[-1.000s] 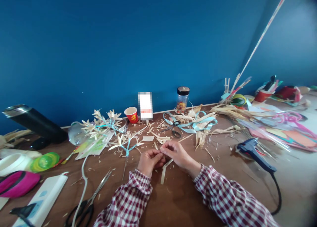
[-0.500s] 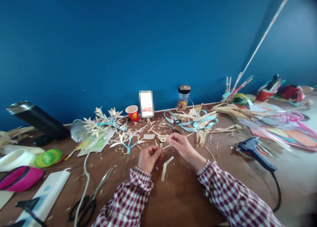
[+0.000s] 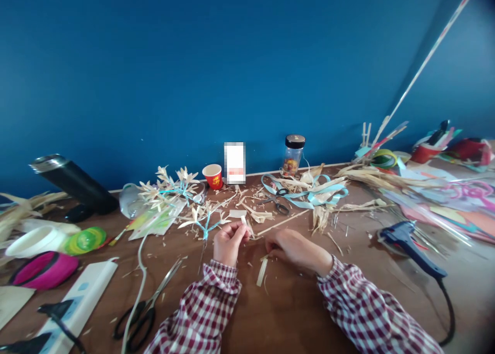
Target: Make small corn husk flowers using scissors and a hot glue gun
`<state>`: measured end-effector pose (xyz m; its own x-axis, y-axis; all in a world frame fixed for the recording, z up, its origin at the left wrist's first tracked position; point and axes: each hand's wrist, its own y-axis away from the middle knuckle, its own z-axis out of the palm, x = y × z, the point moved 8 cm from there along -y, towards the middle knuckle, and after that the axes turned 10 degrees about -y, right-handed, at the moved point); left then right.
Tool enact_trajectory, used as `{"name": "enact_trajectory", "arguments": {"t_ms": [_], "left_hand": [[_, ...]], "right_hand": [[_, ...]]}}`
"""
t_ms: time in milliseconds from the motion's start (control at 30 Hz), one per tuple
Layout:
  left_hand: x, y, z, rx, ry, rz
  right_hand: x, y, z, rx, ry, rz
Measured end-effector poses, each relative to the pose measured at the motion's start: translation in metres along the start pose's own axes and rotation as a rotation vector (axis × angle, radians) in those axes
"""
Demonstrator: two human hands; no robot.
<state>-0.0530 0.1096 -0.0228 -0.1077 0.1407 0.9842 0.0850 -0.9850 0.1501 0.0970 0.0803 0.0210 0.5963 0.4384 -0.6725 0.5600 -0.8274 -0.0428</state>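
My left hand (image 3: 228, 242) pinches a short pale strip (image 3: 244, 222) of what looks like dried husk between thumb and fingertips, its end sticking up. My right hand (image 3: 292, 248) is bent downward, its closed fingertips at the upper end of another pale strip (image 3: 262, 274) lying on the brown table (image 3: 282, 313). The hand hides that strip's upper part. Just beyond my left hand lies a small pale flower with a blue-wrapped stem (image 3: 207, 224). A flat pale piece (image 3: 237, 214) and a thin pale stick (image 3: 284, 222) lie beyond both hands.
Large black-handled scissors (image 3: 145, 310), a white cable and a power strip (image 3: 79, 307) lie at left. A blue glue gun (image 3: 412, 246) is at right. Small scissors (image 3: 281, 204), a red paper cup (image 3: 212, 177) and a lidded jar (image 3: 294, 155) stand or lie toward the wall.
My right hand has come down from above the table to the strip lying there. My left hand has turned, bringing the pinched strip into view. The view has shifted slightly left.
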Motion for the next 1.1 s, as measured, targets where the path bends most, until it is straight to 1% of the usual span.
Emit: {"name": "enact_trajectory", "arguments": {"t_ms": [133,233,367,500,600,633,733,800,867,967,1100], "left_hand": [[-0.004,-0.001,0.000,0.004,0.023,-0.016],[-0.004,0.000,0.000,0.010,0.030,-0.026],[-0.005,0.000,0.001,0.021,0.056,-0.051],[-0.007,0.000,0.002,0.014,0.068,-0.078],[-0.007,0.001,0.005,-0.008,0.045,-0.077],[-0.007,0.002,0.006,-0.016,0.037,-0.078],[-0.008,0.004,0.010,-0.029,0.017,-0.079],[-0.009,0.005,0.012,-0.033,0.001,-0.063],[-0.008,0.007,0.014,-0.045,-0.021,-0.032],[-0.006,0.008,0.016,-0.061,-0.053,0.035],[-0.002,0.010,0.016,-0.074,-0.083,0.093]], "right_hand": [[0.007,0.000,-0.005,-0.029,0.029,0.049],[0.009,0.000,-0.010,-0.008,0.038,0.039],[0.014,-0.002,-0.027,0.133,0.048,0.039],[0.018,-0.005,-0.037,0.224,-0.129,-0.005],[0.022,-0.006,-0.045,0.351,-0.203,0.023],[0.022,-0.006,-0.045,0.382,-0.259,0.030],[0.015,-0.010,-0.034,0.414,-0.559,0.032],[0.011,-0.014,-0.021,0.427,-0.760,0.041],[0.008,-0.018,-0.008,0.429,-0.905,0.046],[0.012,-0.022,0.005,0.446,-0.964,0.084],[0.015,-0.022,0.008,0.455,-0.993,0.064]]}}
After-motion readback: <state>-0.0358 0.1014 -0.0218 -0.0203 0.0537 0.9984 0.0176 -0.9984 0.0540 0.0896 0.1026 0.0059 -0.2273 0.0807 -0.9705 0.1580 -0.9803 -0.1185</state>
